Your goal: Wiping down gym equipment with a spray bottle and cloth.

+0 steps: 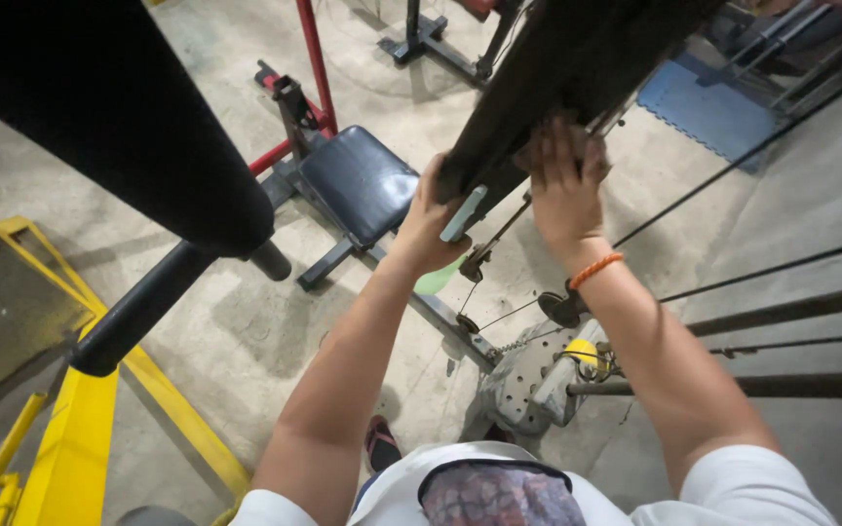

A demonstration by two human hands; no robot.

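Seen from above, a person in a white shirt point(733, 482) reaches both bare arms up and forward. Below them lie a concrete floor point(236, 341), a yellow frame point(70, 438) at left, and a grey metal bracket point(528, 380) with a yellow part beside cables. The left hand point(428, 222) is closed around the lower end of a dark beam point(577, 58), with a pale green flat piece point(464, 214) against its fingers. The right hand point(562, 180), an orange band on its wrist, clasps the beam's other side. The beam's long axis runs from the hands up toward the top right. Beyond sits a black padded seat point(358, 180) on a red-and-grey frame.
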